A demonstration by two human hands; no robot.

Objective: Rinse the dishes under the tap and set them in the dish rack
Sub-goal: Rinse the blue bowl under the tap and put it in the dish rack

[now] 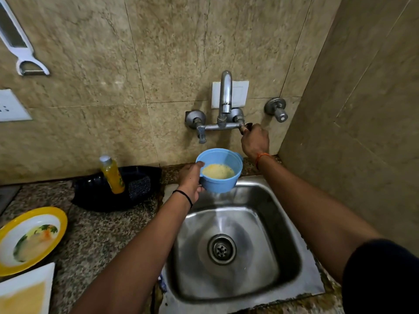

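Observation:
A blue plastic bowl (pixel 223 182) with yellowish residue inside is held by my left hand (pixel 191 180) above the back edge of the steel sink (pixel 283 223), directly below the tap spout (pixel 225 91). No water stream shows from the spout. My right hand (pixel 255 141) is closed around the tap's right handle (pixel 246 127). A soiled yellow-rimmed plate (pixel 31 236) lies on the counter at the far left, with a soiled white square plate (pixel 25 291) in front of it. No dish rack is in view.
A black tray (pixel 95 193) behind the sink's left side holds an orange liquid bottle (pixel 112 174) and a dark scrub pad (pixel 139 186). A second valve (pixel 276 108) sits on the wall at right. A peeler (pixel 25 53) hangs at the upper left. The side wall is close on the right.

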